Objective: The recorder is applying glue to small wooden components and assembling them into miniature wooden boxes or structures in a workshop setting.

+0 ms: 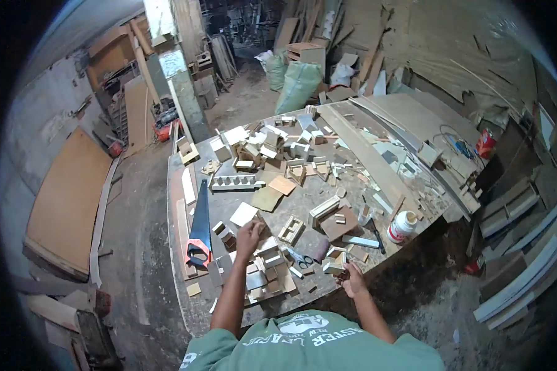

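Observation:
My right hand (353,282) is closed on a small pale wooden frame (335,267) at the near edge of the workbench. My left hand (249,237) reaches over a cluster of little wooden pieces (267,263), its fingers bunched and pointing down; what they grip, if anything, is hidden. Just beyond it lies a pale square board (244,214). Between my hands are scissors (301,258) and a dark purplish roll (320,249). A small compartmented wooden frame (291,230) rests farther in. To its right, a brown panel (340,224) has wooden strips on it.
A handsaw (200,226) with a red-and-white handle lies left of my left arm. At the right edge stands a white glue bottle (402,226). Small wooden boxes (254,148) heap up at the bench's far side. A long plank (368,157) runs along the right.

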The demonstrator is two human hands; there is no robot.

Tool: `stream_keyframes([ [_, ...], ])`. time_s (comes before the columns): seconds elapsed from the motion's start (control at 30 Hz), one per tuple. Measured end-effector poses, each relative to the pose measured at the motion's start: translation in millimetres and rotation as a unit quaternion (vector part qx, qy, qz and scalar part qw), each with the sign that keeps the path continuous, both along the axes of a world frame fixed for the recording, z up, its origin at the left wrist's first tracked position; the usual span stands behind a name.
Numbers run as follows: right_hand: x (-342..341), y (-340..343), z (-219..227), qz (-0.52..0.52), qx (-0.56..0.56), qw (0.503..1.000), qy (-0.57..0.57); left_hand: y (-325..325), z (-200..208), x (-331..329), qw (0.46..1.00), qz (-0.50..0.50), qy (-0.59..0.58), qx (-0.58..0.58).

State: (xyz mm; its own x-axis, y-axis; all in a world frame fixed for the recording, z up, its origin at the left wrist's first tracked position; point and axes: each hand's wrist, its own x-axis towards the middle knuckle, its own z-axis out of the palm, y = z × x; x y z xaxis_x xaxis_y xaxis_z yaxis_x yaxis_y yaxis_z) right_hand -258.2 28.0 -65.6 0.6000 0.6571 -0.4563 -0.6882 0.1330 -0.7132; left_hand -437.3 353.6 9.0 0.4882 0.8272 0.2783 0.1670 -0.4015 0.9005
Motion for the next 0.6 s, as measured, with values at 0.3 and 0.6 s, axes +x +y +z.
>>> stream_keyframes([
  [0.3, -5.6, 33.2, -10.6, 0.078, 0.018, 0.995, -0.052, -40.4, 21.0, -98.6, 0.976, 0.141, 0.131, -0.097],
  [0.6, -53.4, 66.0, 9.5, 0.184, 0.053, 0.981, -0.008, -83.7, -29.4, -230.5, 0.953, 0.253, -0.074, -0.151],
])
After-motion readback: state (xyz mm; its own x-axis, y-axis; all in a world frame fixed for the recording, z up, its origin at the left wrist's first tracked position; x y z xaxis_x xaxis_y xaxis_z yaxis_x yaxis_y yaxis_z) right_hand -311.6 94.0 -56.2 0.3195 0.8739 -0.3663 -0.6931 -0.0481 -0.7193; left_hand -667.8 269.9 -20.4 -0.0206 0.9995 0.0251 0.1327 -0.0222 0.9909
